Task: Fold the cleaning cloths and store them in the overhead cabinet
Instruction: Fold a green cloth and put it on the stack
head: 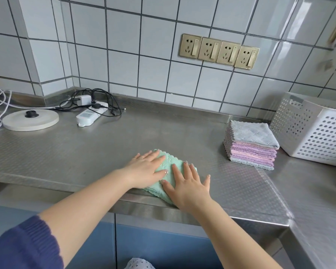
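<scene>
One green cloth (169,167) is lying folded at the front edge of the steel worktop (105,144). Two hands are pressing it flat: the left hand (145,169) and right hand (188,187) are both resting on it with fingers straight and spread, gripping nothing. To the right one stack (250,144) of folded cloths is sitting, grey on top, beside one white basket (314,131). Four sockets (219,51) are lining the wall. One power strip (89,115) and one kettle base (30,120) are sitting far left.
</scene>
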Action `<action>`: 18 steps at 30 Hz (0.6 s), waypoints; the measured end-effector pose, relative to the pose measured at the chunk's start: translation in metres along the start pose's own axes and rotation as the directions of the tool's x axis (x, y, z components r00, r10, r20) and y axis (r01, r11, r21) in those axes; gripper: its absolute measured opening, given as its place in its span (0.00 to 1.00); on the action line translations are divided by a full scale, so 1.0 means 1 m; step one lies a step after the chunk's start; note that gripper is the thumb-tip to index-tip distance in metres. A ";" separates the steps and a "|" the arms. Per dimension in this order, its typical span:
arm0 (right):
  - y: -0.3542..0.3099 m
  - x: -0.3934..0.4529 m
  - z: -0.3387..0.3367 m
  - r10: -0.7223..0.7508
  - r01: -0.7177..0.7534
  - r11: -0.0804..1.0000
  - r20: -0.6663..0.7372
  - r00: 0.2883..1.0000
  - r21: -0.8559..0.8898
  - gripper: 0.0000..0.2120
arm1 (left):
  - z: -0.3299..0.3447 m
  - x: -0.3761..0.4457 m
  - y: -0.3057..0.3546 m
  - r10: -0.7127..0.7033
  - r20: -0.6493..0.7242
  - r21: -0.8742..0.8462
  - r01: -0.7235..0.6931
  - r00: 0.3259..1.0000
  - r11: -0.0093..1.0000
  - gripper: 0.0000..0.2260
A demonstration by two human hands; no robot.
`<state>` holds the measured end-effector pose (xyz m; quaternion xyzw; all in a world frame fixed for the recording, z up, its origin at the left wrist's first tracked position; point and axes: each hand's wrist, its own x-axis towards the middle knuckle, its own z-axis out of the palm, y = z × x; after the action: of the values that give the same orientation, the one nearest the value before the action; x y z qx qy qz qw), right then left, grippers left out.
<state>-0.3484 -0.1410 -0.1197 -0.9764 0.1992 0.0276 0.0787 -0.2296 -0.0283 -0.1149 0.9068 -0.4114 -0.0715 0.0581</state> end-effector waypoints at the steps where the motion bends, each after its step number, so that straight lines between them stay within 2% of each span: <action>1: 0.002 -0.002 0.000 0.005 -0.005 1.000 0.003 1.000 0.001 0.33 | 0.000 -0.001 -0.001 -0.017 0.002 -0.006 0.017 1.000 1.000 0.28; 4: 0.009 -0.008 -0.001 0.042 -0.042 0.999 0.009 0.999 -0.012 0.34 | 0.001 -0.003 -0.005 -0.064 -0.007 -0.022 0.064 0.998 0.998 0.29; 9: 0.018 -0.022 -0.007 0.078 -0.080 0.996 -0.043 0.996 -0.033 0.38 | 0.001 -0.014 -0.006 -0.104 -0.114 -0.061 0.098 0.988 0.993 0.26; 11: 0.014 -0.024 -0.013 0.038 -0.032 0.996 -0.074 0.997 0.089 0.36 | -0.001 -0.018 -0.005 -0.109 -0.114 -0.162 0.090 0.987 0.983 0.25; 13: 0.008 -0.024 -0.016 -0.016 0.055 0.953 -0.131 0.991 0.297 0.35 | -0.003 -0.021 -0.003 -0.122 -0.119 -0.277 0.085 0.985 0.957 0.23; 16: 0.001 -0.019 -0.016 -0.044 0.175 0.820 -0.245 0.969 0.545 0.35 | -0.006 -0.024 0.000 -0.159 -0.121 -0.443 0.090 0.980 0.892 0.23; 18: 0.003 -0.011 -0.016 0.025 0.167 0.721 -0.265 0.964 0.673 0.34 | -0.009 -0.027 0.002 -0.175 -0.140 -0.509 0.081 0.974 0.857 0.23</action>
<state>-0.3592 -0.1425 -0.1035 -0.8789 0.1656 -0.1775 0.4107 -0.2467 -0.0086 -0.1035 0.8888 -0.3103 -0.0963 0.3233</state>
